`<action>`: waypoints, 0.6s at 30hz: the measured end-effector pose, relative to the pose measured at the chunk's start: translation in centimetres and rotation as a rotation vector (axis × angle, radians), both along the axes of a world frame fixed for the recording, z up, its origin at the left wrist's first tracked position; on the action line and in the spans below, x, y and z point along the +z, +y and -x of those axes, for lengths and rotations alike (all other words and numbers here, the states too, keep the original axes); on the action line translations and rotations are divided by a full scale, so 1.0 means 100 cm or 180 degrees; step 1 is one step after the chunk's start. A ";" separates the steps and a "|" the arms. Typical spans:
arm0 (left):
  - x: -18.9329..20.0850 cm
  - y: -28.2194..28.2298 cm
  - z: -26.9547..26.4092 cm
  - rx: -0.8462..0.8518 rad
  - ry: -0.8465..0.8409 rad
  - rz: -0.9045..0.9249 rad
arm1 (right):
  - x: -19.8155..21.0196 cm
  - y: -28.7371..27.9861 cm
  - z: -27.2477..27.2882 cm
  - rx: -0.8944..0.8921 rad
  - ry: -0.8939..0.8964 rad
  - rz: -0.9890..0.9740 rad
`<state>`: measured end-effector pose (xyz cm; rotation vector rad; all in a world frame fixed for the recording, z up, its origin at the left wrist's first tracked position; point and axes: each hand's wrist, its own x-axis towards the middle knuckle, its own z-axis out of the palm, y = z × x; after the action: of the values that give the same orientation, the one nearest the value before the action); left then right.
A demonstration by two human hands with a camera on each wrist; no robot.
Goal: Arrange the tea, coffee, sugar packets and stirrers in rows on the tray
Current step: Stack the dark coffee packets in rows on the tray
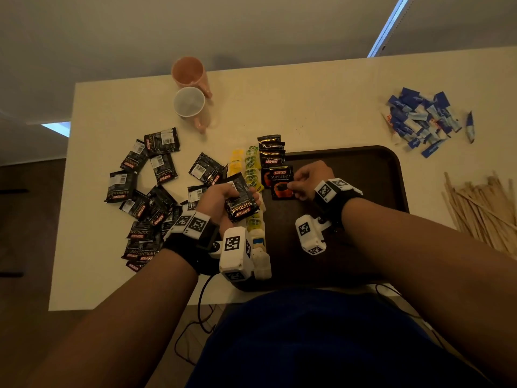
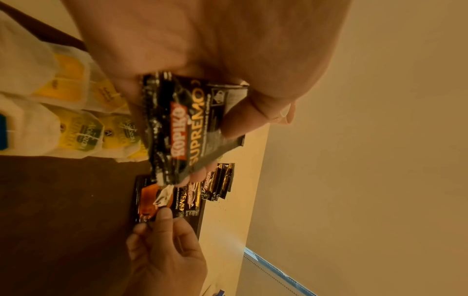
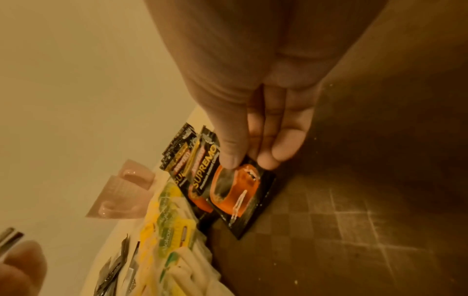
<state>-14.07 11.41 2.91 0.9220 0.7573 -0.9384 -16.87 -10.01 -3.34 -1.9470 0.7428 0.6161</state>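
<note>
Over tray (image 1: 391, 175), right hand (image 1: 313, 179) pinches coffee packet (image 1: 281, 183); left hand (image 1: 223, 200) grips another packet (image 1: 242, 203).

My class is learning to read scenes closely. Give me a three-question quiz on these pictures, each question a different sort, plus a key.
1. True or false: the sugar packets lie on the tray.
2. Which hand pinches the coffee sachet lying on the tray? A) left hand B) right hand
3. Fill in: the stirrers lie on the ____, right of the tray.

Key: 1 false; 2 B; 3 table.
</note>
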 end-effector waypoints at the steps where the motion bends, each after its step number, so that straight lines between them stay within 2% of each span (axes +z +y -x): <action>1: 0.000 -0.001 -0.001 -0.0001 0.0006 0.0000 | -0.002 0.002 -0.002 -0.0040 0.0011 -0.0015; 11: -0.005 -0.002 -0.004 -0.0248 -0.0078 -0.0177 | -0.011 0.011 -0.020 0.0183 -0.0119 0.0426; 18: -0.014 -0.002 -0.009 -0.0433 -0.0213 -0.0334 | -0.011 0.012 -0.022 0.0011 0.0002 0.0212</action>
<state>-13.17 11.20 1.50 1.1024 0.6985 -0.9888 -14.68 -8.85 -4.45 -2.0094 0.7693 0.6008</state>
